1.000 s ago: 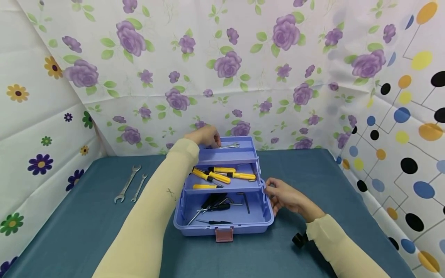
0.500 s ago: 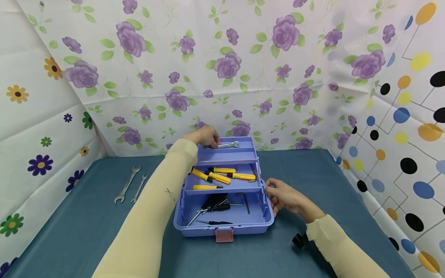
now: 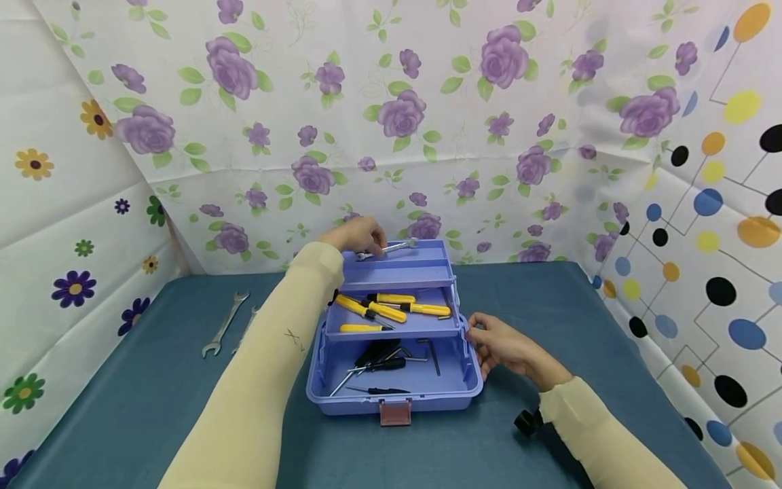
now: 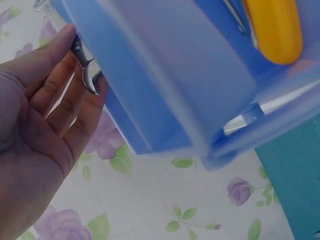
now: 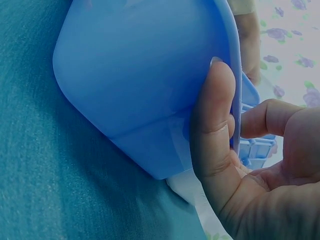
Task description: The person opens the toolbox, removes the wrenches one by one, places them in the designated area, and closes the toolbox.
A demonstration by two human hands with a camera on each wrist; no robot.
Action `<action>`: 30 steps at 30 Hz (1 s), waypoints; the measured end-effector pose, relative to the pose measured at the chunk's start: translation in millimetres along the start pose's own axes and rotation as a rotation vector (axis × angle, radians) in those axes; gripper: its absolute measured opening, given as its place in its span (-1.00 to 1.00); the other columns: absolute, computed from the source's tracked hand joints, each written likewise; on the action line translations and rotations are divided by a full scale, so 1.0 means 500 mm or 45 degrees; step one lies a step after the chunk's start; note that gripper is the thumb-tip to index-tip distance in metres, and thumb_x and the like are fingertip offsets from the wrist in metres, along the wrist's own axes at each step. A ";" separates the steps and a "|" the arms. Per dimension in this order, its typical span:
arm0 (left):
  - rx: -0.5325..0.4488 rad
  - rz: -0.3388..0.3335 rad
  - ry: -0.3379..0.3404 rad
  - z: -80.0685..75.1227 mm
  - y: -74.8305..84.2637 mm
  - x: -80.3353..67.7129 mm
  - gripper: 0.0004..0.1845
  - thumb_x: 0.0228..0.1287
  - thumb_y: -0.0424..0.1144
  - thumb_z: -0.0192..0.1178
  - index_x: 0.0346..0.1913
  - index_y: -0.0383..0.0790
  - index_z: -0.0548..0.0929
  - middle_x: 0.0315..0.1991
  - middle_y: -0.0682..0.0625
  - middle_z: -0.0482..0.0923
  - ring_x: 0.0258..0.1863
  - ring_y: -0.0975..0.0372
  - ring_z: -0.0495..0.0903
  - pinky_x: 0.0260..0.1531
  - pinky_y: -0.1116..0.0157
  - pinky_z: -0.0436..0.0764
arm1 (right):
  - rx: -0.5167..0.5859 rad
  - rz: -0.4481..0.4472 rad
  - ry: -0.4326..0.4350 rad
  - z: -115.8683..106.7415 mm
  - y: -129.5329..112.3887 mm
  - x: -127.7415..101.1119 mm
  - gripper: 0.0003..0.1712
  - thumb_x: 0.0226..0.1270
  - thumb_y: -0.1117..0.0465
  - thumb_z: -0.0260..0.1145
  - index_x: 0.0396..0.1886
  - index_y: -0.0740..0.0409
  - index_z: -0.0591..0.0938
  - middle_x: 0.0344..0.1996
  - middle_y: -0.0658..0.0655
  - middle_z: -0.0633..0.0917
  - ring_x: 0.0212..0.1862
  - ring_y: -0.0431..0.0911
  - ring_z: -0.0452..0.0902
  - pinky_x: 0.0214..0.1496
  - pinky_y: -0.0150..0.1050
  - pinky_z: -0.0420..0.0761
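Upper limbs of a person, head and wrist views. The left arm [image 3: 263, 367], covered by a pale yellow sleeve to the wrist, stretches diagonally forward and inward. The left grip [image 3: 360, 236], a bare hand, turns rightward at its end, back uppermost. Seen from the left wrist, the thumb [image 4: 50, 57] is extended and opposes the slightly parted fingers [image 4: 88, 120] in a pinch. The right arm [image 3: 611, 435], similarly sleeved, angles forward and leftward. The right grip [image 3: 501, 346], also bare, lies nearer the body, one digit extended, nail visible, another bent opposite it.
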State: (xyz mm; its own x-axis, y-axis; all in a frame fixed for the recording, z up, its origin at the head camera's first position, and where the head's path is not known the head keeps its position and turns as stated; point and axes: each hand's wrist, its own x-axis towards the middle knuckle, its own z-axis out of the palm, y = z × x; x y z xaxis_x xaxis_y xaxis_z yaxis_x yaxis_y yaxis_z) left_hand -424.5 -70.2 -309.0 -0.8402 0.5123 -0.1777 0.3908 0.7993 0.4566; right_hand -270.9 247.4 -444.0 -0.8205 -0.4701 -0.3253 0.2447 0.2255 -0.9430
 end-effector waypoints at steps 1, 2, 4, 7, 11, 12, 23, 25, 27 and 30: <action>-0.016 0.008 0.012 -0.002 -0.001 -0.001 -0.93 0.45 -0.36 0.32 -0.12 -0.31 0.72 -0.25 -0.04 0.64 -0.33 0.20 0.49 -0.21 0.27 0.54 | -0.001 0.001 0.001 0.000 0.000 0.000 -0.75 0.59 0.20 0.07 0.04 0.27 0.28 -0.50 0.21 0.61 -0.60 -0.07 0.59 -0.54 -0.15 0.72; -0.031 0.018 0.021 -0.005 -0.001 -0.001 -0.93 0.44 -0.37 0.32 -0.12 -0.31 0.72 -0.25 -0.05 0.64 -0.33 0.20 0.49 -0.21 0.27 0.54 | -0.003 0.000 0.001 -0.001 0.000 0.000 -0.75 0.59 0.20 0.07 0.04 0.27 0.28 -0.50 0.21 0.61 -0.60 -0.07 0.59 -0.54 -0.15 0.72; -0.062 0.029 0.036 -0.009 -0.002 -0.002 -0.93 0.45 -0.37 0.31 -0.11 -0.32 0.71 -0.24 -0.06 0.64 -0.33 0.19 0.50 -0.21 0.27 0.54 | -0.006 0.000 0.004 -0.001 0.000 -0.001 -0.75 0.59 0.20 0.07 0.03 0.27 0.28 -0.50 0.20 0.61 -0.60 -0.07 0.58 -0.53 -0.15 0.72; -0.081 0.041 0.056 -0.013 -0.003 -0.004 -0.92 0.45 -0.38 0.31 -0.10 -0.34 0.70 -0.23 -0.08 0.64 -0.31 0.18 0.51 -0.21 0.28 0.54 | -0.009 0.000 0.008 -0.001 0.000 -0.001 -0.75 0.59 0.20 0.07 0.03 0.26 0.28 -0.50 0.20 0.61 -0.60 -0.07 0.58 -0.53 -0.15 0.72; -0.094 0.054 0.084 -0.016 -0.004 -0.009 -0.90 0.43 -0.41 0.31 -0.08 -0.38 0.70 -0.22 -0.10 0.64 -0.29 0.17 0.51 -0.21 0.29 0.53 | -0.013 -0.002 0.008 0.000 -0.001 -0.002 -0.76 0.59 0.20 0.06 0.03 0.27 0.29 -0.49 0.20 0.61 -0.60 -0.07 0.59 -0.53 -0.15 0.72; -0.099 0.056 0.090 -0.017 -0.004 -0.010 -0.90 0.43 -0.42 0.31 -0.08 -0.39 0.70 -0.22 -0.11 0.64 -0.28 0.17 0.51 -0.20 0.29 0.54 | -0.013 -0.002 0.007 0.000 -0.001 -0.002 -0.76 0.60 0.20 0.06 0.04 0.27 0.29 -0.49 0.21 0.62 -0.60 -0.07 0.59 -0.53 -0.15 0.73; -0.103 0.073 0.137 -0.020 -0.009 -0.018 -0.88 0.47 -0.39 0.29 -0.05 -0.37 0.70 -0.15 -0.16 0.66 -0.16 0.07 0.59 -0.09 0.17 0.59 | -0.017 0.008 0.008 0.003 -0.002 -0.002 -0.75 0.59 0.20 0.06 0.04 0.26 0.28 -0.50 0.20 0.61 -0.60 -0.08 0.58 -0.53 -0.16 0.72; -0.114 0.080 0.139 -0.020 -0.010 -0.018 -0.89 0.47 -0.39 0.28 -0.06 -0.37 0.70 -0.16 -0.16 0.66 -0.17 0.07 0.59 -0.10 0.17 0.59 | -0.019 0.013 0.013 0.003 -0.003 -0.002 -0.74 0.59 0.19 0.06 0.05 0.27 0.28 -0.51 0.20 0.61 -0.60 -0.08 0.58 -0.53 -0.16 0.72; -0.121 0.087 0.144 -0.021 -0.011 -0.017 -0.90 0.47 -0.40 0.28 -0.06 -0.38 0.69 -0.17 -0.16 0.66 -0.18 0.08 0.59 -0.10 0.17 0.59 | -0.021 0.016 0.017 0.003 -0.004 -0.002 -0.73 0.59 0.19 0.07 0.05 0.27 0.28 -0.50 0.20 0.61 -0.60 -0.08 0.58 -0.53 -0.16 0.72; -0.138 0.092 0.153 -0.021 -0.014 -0.017 -0.89 0.47 -0.41 0.27 -0.06 -0.39 0.69 -0.17 -0.16 0.66 -0.20 0.08 0.59 -0.12 0.18 0.59 | -0.021 0.022 0.022 0.004 -0.004 -0.003 -0.72 0.58 0.19 0.08 0.06 0.27 0.28 -0.50 0.20 0.60 -0.61 -0.08 0.57 -0.54 -0.16 0.72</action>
State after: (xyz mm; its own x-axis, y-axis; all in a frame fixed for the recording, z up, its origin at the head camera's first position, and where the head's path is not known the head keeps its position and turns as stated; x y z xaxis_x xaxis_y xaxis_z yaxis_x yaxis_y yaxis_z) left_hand -423.9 -83.5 -301.2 -0.8526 0.5211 -0.0384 0.4148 0.7197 0.5567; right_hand -269.5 246.0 -441.7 -0.8249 -0.4513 -0.3404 0.2507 0.2477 -0.9358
